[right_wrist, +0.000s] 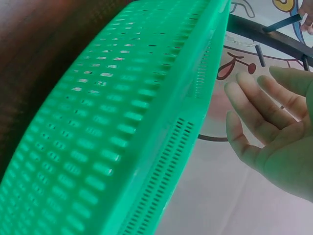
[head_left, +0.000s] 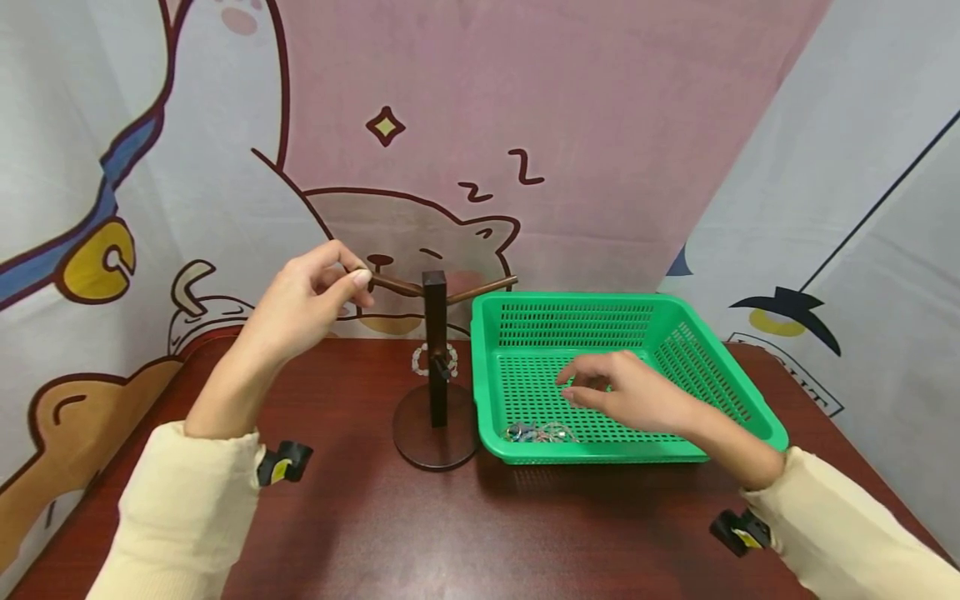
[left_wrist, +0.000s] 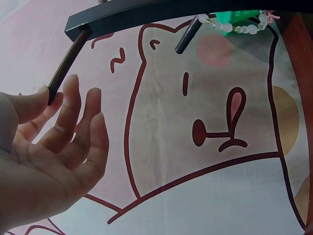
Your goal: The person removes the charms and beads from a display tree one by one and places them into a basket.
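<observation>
A dark wooden display stand (head_left: 435,333) with a round base and several pegs stands mid-table. My left hand (head_left: 300,300) pinches the tip of its upper left peg (left_wrist: 68,66) between thumb and index finger, the other fingers spread loosely. A bracelet of pale beads (left_wrist: 238,28) hangs from a lower peg, partly behind the post in the head view. Over the green plastic basket (head_left: 600,452) hovers my right hand (head_left: 637,396), its fingers loosely bent and holding nothing. A small pile of beaded bracelets (head_left: 536,432) lies in the basket's near left corner.
The basket stands right beside the stand's base on a reddish-brown table (head_left: 360,517). Behind the table hangs a cartoon-printed cloth (head_left: 600,125). Another peg (head_left: 483,289) juts out to the right, near the basket's back left corner in the head view.
</observation>
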### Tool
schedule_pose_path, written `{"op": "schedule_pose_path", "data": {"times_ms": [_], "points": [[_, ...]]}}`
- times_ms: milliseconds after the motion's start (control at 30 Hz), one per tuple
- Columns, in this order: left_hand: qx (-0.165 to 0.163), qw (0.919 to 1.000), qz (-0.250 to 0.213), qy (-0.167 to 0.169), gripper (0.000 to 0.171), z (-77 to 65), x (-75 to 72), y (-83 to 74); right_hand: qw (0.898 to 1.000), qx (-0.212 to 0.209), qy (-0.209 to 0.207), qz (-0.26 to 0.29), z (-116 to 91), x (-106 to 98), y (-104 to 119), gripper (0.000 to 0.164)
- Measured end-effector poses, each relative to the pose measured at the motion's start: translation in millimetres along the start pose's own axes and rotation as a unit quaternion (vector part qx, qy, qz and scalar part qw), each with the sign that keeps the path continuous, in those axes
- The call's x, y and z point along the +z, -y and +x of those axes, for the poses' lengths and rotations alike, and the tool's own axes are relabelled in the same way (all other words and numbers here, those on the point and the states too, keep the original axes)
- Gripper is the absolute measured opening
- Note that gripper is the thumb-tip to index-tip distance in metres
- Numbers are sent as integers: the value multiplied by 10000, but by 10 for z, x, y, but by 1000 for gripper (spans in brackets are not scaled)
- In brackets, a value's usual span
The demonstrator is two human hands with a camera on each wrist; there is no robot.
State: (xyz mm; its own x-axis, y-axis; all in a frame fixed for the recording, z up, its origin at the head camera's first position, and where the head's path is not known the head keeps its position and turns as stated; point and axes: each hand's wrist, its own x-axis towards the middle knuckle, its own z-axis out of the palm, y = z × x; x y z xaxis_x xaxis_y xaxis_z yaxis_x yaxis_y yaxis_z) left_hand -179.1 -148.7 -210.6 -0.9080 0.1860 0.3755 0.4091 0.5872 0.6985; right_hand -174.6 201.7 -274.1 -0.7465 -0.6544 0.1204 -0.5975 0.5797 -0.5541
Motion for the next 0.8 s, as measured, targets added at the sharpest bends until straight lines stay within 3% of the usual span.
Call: {"op": "schedule_pose_path", "data": {"times_ms": [533,800], "points": [[-8,10000,-51,-21,15,0,8,5,9988,317,-262,251,289,-76,108,15],[-79,10000,-45,11,16,-7,-2,-3,9985,267,-439,166,434,-112,127,16]]}}
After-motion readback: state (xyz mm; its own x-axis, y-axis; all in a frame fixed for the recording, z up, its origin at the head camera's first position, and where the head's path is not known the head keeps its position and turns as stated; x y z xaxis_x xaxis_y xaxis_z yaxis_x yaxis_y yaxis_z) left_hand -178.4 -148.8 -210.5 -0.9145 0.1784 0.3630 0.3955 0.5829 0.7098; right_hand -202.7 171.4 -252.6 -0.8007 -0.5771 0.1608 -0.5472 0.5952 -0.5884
